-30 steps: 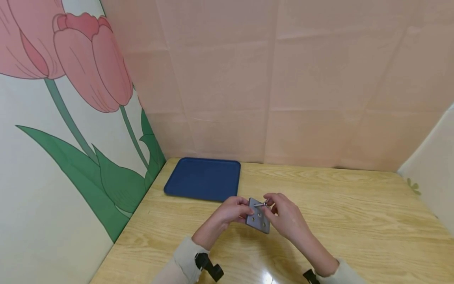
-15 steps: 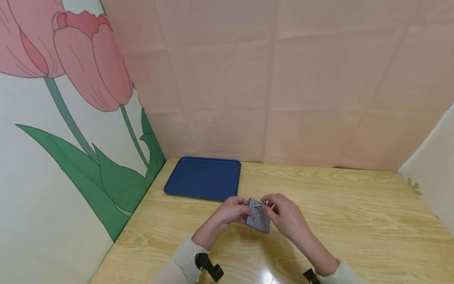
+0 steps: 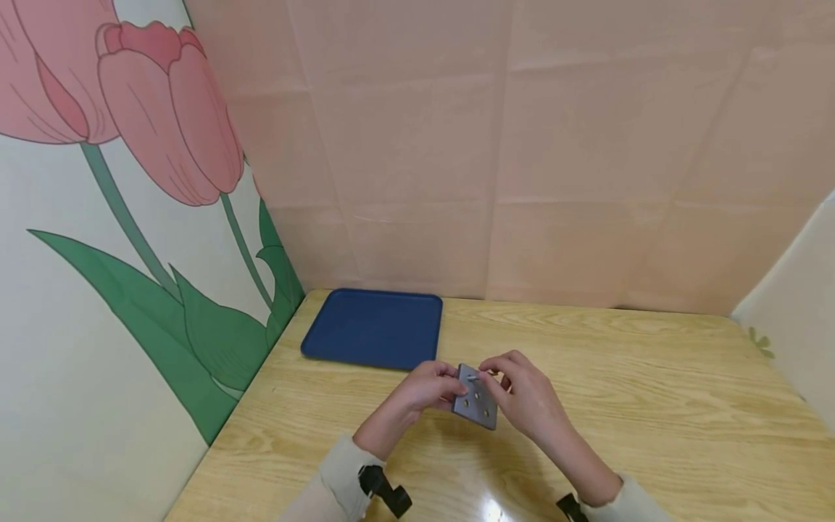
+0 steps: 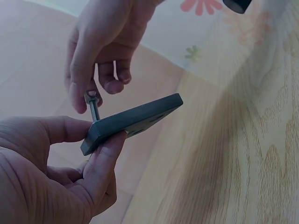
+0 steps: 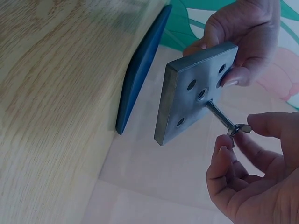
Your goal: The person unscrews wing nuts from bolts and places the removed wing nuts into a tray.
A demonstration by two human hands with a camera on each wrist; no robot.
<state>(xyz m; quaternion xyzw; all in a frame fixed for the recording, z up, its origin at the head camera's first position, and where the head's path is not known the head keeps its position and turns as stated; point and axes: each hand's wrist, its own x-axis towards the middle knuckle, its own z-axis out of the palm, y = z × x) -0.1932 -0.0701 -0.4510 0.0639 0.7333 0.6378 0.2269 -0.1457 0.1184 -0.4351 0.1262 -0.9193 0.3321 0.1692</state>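
Observation:
A grey metal plate (image 5: 189, 109) with several holes is held up off the table, tilted. My left hand (image 3: 424, 388) pinches one edge of it between thumb and fingers, as the left wrist view shows from the side. Out of the plate's face stands a wing screw (image 5: 220, 115), its threaded shank partly showing and its tip in one of the holes. My right hand (image 5: 254, 172) has thumb and fingertips at the screw's wings, pinching them. In the head view the right fingers cover most of the screw's wing end.
A blue tray (image 3: 375, 330) lies at the back left of the wooden table (image 3: 587, 406). Behind stands a pinkish cloth backdrop (image 3: 417, 181), with a tulip-printed panel (image 3: 163, 239) at the left. Black straps with small mounts (image 3: 385, 489) sit on the wrists.
My right thumb and fingers have shifted slightly around the wing screw's wings, now covering them in the head view. The left hand and the plate stay almost where they were.

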